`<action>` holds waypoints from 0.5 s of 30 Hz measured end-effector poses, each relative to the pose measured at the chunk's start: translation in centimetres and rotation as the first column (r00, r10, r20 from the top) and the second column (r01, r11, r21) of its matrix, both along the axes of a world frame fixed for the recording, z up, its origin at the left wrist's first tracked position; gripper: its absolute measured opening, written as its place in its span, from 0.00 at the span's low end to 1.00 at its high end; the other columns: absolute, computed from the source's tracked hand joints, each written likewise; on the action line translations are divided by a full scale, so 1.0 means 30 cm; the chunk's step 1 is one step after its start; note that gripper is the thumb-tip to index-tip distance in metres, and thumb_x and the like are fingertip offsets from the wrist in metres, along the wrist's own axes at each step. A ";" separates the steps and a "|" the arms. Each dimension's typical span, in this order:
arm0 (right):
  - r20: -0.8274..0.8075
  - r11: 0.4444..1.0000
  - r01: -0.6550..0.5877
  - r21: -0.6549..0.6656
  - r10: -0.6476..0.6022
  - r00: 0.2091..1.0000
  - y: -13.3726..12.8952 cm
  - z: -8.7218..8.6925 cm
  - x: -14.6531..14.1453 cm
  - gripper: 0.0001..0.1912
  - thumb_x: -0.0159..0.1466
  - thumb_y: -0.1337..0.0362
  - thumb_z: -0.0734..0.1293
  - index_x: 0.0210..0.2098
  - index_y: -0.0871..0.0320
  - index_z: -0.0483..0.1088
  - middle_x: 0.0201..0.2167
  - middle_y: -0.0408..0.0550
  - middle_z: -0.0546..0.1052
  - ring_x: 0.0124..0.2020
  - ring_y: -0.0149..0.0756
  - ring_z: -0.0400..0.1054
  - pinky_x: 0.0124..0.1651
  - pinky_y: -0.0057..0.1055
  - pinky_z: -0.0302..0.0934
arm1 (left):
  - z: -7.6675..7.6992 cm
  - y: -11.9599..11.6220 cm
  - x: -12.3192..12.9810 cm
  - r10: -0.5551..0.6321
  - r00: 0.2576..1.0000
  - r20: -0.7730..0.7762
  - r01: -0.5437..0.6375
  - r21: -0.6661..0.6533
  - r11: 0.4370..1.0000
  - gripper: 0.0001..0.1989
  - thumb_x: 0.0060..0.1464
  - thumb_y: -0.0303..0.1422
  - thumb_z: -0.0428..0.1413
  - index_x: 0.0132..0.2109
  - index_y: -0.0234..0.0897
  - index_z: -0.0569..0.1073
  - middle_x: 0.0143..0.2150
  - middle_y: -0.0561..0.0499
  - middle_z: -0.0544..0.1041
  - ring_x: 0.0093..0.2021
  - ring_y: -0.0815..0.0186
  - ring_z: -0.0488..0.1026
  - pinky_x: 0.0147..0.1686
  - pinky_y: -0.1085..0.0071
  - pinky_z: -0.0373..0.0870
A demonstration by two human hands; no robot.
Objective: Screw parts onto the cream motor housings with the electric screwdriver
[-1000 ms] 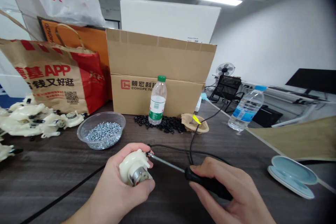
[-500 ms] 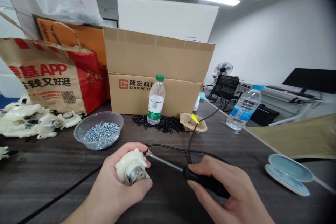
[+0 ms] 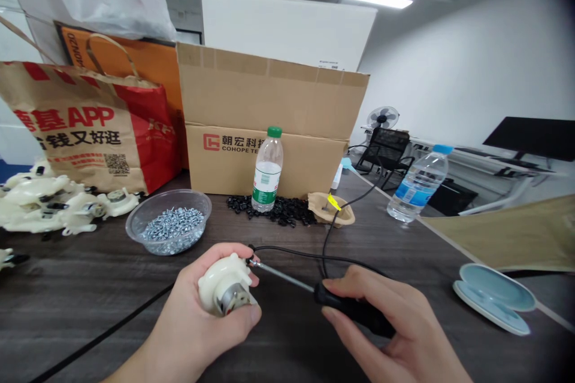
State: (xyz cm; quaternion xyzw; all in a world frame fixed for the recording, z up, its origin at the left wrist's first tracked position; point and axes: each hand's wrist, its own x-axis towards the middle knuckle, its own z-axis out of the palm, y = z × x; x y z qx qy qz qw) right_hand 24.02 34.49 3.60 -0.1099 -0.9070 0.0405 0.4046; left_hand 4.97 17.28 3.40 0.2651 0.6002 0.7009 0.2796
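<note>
My left hand (image 3: 211,317) is closed around a white plastic housing (image 3: 223,283), with a small silver electric motor (image 3: 233,298) set in its near side. My right hand (image 3: 386,323) grips the black handle of an electric screwdriver (image 3: 354,312). Its thin steel shaft (image 3: 283,276) runs left, and the tip meets the top right of the housing beside my left fingers. The exact contact point is hidden by small size and fingers. A black cable (image 3: 314,257) leaves the tool and curves away across the table.
On the dark wood table stand a clear bowl of screws (image 3: 168,224), a heap of white housings (image 3: 40,206), black pellets (image 3: 269,212), a water bottle (image 3: 267,170), a cardboard box (image 3: 269,108), a pulp tray (image 3: 331,209) and a pale blue case (image 3: 494,299).
The whole view has shifted slightly left and up since the oldest frame. Both hands keep the same hold, and the screwdriver tip stays at the housing.
</note>
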 end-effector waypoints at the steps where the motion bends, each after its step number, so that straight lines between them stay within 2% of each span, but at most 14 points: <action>1: 0.006 1.000 0.000 0.001 0.000 1.000 0.002 -0.002 0.001 0.10 0.65 0.57 0.73 0.44 0.50 0.78 0.40 0.46 0.82 0.40 0.41 0.80 0.43 0.30 0.77 | -0.001 0.000 0.001 -0.001 1.000 -0.003 0.001 0.004 1.000 0.25 0.37 0.28 0.67 0.46 0.38 0.75 0.33 0.52 0.81 0.27 0.70 0.72 0.27 0.77 0.66; 7: 0.030 1.000 0.001 0.009 -0.001 1.000 0.006 -0.008 -0.001 0.10 0.65 0.56 0.73 0.45 0.50 0.78 0.42 0.47 0.82 0.41 0.42 0.79 0.44 0.31 0.77 | -0.044 0.001 -0.021 -0.053 0.999 -0.002 0.053 0.044 0.998 0.24 0.39 0.30 0.69 0.47 0.40 0.76 0.42 0.48 0.81 0.32 0.66 0.76 0.28 0.76 0.69; 10: 0.015 1.000 -0.009 -0.022 0.009 1.000 0.003 0.002 -0.006 0.08 0.65 0.57 0.72 0.44 0.50 0.77 0.39 0.45 0.82 0.39 0.40 0.79 0.43 0.30 0.75 | -0.053 0.003 -0.031 -0.058 0.998 -0.024 0.059 0.033 0.998 0.24 0.40 0.29 0.69 0.47 0.40 0.76 0.41 0.49 0.81 0.33 0.66 0.76 0.29 0.76 0.70; 12: 0.051 0.997 -0.010 -0.077 0.014 0.999 0.002 0.013 -0.010 0.09 0.65 0.58 0.72 0.45 0.48 0.76 0.39 0.42 0.82 0.38 0.37 0.78 0.43 0.28 0.74 | -0.050 0.006 -0.034 -0.033 0.999 -0.035 0.034 0.019 0.999 0.23 0.41 0.29 0.69 0.47 0.40 0.76 0.40 0.50 0.81 0.32 0.67 0.75 0.30 0.77 0.70; 15: 0.088 0.969 -0.004 -0.248 0.026 0.996 -0.003 0.028 -0.022 0.12 0.69 0.57 0.68 0.52 0.46 0.73 0.45 0.41 0.80 0.43 0.35 0.77 0.46 0.25 0.72 | -0.046 0.011 -0.038 -0.027 0.999 -0.040 0.027 0.012 1.000 0.23 0.41 0.28 0.68 0.47 0.39 0.76 0.39 0.51 0.81 0.31 0.69 0.74 0.30 0.77 0.70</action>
